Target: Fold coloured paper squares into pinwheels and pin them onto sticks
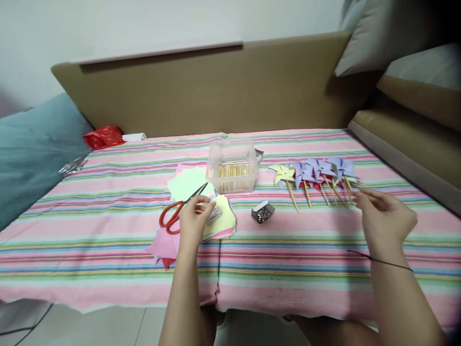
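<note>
My left hand is closed, fingers curled in, above a stack of yellow square paper. A small pale box shows beside its thumb; whether the fingers hold anything is hidden. Red-handled scissors lie just left of that hand, partly behind it. At the right, my right hand is pinched at the stick of the rightmost purple pinwheel. Several more pinwheels lie in a row beside it, among them a yellow pinwheel at the left end.
A clear plastic box of wooden sticks stands mid-cloth. Before it sits a small open box of metal pins. Green paper and pink paper lie left. A red plastic bag rests by the teal cushion.
</note>
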Available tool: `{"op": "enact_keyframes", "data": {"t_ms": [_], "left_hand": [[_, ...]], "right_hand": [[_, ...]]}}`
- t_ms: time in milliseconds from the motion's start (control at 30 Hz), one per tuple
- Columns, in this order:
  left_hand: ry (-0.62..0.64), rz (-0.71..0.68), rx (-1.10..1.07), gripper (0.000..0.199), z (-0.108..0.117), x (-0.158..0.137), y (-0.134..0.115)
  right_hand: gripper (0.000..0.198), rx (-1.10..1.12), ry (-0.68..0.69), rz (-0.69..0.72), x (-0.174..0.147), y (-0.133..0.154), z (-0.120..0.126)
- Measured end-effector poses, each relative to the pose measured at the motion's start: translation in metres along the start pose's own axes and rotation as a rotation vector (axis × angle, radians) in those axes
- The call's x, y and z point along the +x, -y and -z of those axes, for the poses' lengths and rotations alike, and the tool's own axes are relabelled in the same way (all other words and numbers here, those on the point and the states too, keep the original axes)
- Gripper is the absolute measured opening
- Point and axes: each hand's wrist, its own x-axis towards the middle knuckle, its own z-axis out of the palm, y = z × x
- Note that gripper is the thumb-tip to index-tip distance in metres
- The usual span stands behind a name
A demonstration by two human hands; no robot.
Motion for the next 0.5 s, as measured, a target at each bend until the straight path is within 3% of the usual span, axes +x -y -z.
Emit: {"op": "enact_keyframes", "data": {"t_ms": [33,67,167,267,400,500], "left_hand": [[0.042,-0.02,0.122,0.02,0.003,0.0,0.004],[0.083,-0.038,0.229,0.022,0.005,0.0,0.008],[0.206,-0.054,0.437,0.026,0.006,0.0,0.018],[0.277,-0.037,0.541,0.032,0.003,0.001,0.022],[0.295,-0.061,0.597,0.032,0.002,0.004,0.021],[0.288,-0.026,0.466,0.026,0.008,0.004,0.021]], "right_hand": [[0.018,0.025,-0.081,-0.03,-0.009,0.015,-0.01],[0.018,0.06,-0.064,-0.019,-0.019,0.03,-0.022],[0.015,0.05,0.145,0.211,-0.056,0.072,-0.058],[0.009,0.08,0.468,0.441,-0.093,0.099,-0.088],[0.017,0.075,0.835,0.601,-0.132,0.108,-0.12],[0.018,-0.037,0.963,0.667,-0.149,0.104,-0.139]]}}
